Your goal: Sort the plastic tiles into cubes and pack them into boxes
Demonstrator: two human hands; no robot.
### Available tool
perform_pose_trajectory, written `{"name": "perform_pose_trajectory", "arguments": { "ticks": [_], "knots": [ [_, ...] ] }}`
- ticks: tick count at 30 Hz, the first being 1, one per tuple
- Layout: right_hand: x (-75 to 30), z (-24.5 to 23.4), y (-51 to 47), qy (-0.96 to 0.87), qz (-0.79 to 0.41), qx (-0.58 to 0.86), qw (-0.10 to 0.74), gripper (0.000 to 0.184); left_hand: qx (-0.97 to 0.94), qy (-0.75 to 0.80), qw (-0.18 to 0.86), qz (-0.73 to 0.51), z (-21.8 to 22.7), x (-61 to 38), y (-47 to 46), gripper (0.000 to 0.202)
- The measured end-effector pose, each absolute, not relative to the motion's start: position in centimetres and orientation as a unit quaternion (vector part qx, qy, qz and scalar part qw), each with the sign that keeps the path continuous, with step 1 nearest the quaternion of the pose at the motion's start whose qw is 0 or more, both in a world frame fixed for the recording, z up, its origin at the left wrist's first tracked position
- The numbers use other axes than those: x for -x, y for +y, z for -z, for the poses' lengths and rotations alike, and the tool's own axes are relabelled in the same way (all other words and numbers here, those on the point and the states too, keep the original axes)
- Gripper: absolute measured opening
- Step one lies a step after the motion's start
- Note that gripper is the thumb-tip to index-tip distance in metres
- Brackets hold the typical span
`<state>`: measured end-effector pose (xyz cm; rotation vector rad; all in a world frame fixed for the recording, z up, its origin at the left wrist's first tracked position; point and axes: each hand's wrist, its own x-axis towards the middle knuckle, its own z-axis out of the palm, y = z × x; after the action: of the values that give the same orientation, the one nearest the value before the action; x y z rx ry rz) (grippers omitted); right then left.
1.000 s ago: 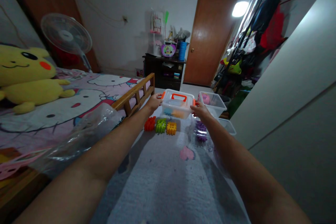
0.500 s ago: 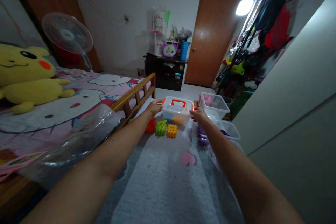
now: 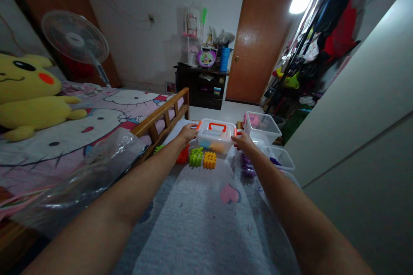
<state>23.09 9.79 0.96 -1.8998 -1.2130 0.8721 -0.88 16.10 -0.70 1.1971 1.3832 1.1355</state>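
Observation:
A clear plastic box [image 3: 215, 137] with an orange handle and orange clips sits low at the far end of a grey rug [image 3: 203, 219]. Blue and orange pieces show through its wall. My left hand [image 3: 187, 132] grips its left end and my right hand [image 3: 242, 140] grips its right end, both arms stretched out. In front of the box lie a red [image 3: 183, 156], a green [image 3: 195, 156] and a yellow-orange toy block [image 3: 210, 160]. Purple blocks [image 3: 248, 165] lie by my right wrist.
Two open clear tubs [image 3: 262, 125] stand to the right, near a white cabinet wall [image 3: 355, 107]. A wooden bed rail [image 3: 161, 116] and a clear plastic bag [image 3: 93, 172] border the left. A yellow plush toy [image 3: 29, 94], a fan and a dark dresser [image 3: 201, 86] are farther off.
The box has come down from above the blocks to just behind them, still held at both ends. The view has shifted slightly.

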Motion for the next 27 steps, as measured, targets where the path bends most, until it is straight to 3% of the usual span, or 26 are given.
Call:
{"name": "perform_pose_trajectory", "arguments": {
  "ticks": [6, 10, 12, 16, 25, 27],
  "knots": [
    [-26.2, -2.3, 10.1, -0.503, -0.266, 0.746, 0.346, 0.033, -0.543, 0.592, 0.32, -0.503, -1.8, 0.6, 15.8, 0.046],
    [-30.7, -3.6, 9.8, -0.527, -0.184, 0.755, 0.343, 0.029, -0.654, 0.502, 0.241, -0.512, -4.5, -2.4, 14.7, 0.039],
    [-32.8, -4.0, 9.5, -0.536, -0.146, 0.762, 0.333, 0.033, -0.677, 0.451, 0.291, -0.504, -5.6, -5.1, 13.8, 0.034],
    [-35.0, -3.9, 9.1, -0.561, -0.088, 0.768, 0.296, 0.044, -0.609, 0.424, 0.513, -0.433, -6.1, -11.7, 12.5, 0.029],
    [-35.8, -2.3, 10.2, -0.608, -0.028, 0.766, 0.208, 0.053, -0.503, 0.46, 0.635, -0.364, -3.1, -21.8, 13.7, 0.021],
    [-35.9, -2.1, 10.3, -0.61, -0.019, 0.766, 0.201, 0.052, -0.475, 0.469, 0.651, -0.362, -2.6, -22.8, 14.4, 0.028]
  ]
}}
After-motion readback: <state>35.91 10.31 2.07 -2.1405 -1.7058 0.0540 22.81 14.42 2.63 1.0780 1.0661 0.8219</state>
